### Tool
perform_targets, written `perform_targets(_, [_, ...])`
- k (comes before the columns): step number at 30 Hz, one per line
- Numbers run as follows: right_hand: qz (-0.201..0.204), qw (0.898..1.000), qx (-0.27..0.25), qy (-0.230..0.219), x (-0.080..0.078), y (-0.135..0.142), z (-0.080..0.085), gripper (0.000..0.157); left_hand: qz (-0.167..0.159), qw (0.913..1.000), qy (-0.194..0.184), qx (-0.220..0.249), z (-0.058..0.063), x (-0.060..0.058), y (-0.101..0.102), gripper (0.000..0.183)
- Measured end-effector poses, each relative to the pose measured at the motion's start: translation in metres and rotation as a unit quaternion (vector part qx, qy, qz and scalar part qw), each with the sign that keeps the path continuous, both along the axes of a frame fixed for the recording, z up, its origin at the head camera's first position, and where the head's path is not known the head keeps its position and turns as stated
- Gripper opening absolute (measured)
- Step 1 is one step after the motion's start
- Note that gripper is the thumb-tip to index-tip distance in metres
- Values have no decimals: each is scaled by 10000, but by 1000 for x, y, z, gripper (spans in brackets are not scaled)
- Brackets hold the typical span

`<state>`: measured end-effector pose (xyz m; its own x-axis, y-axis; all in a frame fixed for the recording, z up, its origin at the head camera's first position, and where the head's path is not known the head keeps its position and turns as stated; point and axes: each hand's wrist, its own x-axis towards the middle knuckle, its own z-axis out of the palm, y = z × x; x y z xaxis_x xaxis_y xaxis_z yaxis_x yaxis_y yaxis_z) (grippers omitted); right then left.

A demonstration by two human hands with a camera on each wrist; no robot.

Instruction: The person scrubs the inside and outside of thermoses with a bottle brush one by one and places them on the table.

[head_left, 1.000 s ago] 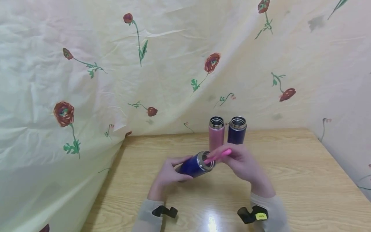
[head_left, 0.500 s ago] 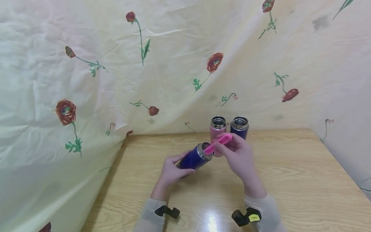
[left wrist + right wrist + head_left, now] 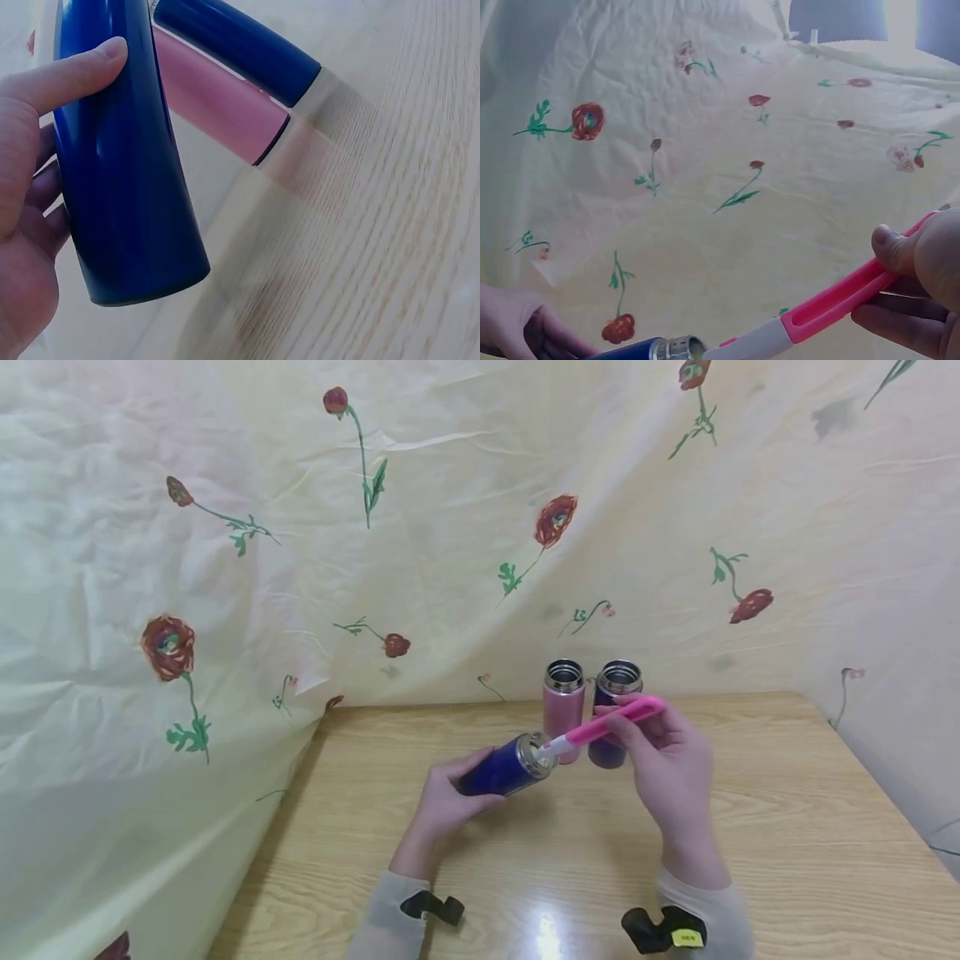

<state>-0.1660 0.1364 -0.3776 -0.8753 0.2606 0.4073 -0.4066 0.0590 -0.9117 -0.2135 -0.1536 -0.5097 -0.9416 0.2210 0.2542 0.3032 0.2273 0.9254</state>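
My left hand (image 3: 442,802) grips a dark blue metal flask (image 3: 495,772), tilted with its silver-rimmed mouth up and to the right. In the left wrist view the thumb lies across the flask's side and its base shows. With my right hand (image 3: 678,768) I pinch the pink handle of a bottle brush (image 3: 611,724). Its white neck runs into the flask's mouth, where pale material shows at the rim; the rest of the head is hidden inside. The right wrist view shows the brush (image 3: 832,307) slanting down to the flask's silver neck (image 3: 679,347).
Behind the hands, a pink flask (image 3: 562,714) and another dark blue flask (image 3: 606,753) stand upright and lidless on the wooden table (image 3: 810,810). My right hand and the brush overlap the blue one. A flowered cloth (image 3: 450,527) hangs behind and on the left.
My right hand has drawn the brush outward to the right, so the whole pink handle and the white neck now show. The left hand keeps holding the blue flask, slightly raised.
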Motion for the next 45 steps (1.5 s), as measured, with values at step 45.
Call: perform_targets(45, [667,9928,876,-481,-4,-21,-8,19,-51,9958,832,380,1,6,7,71])
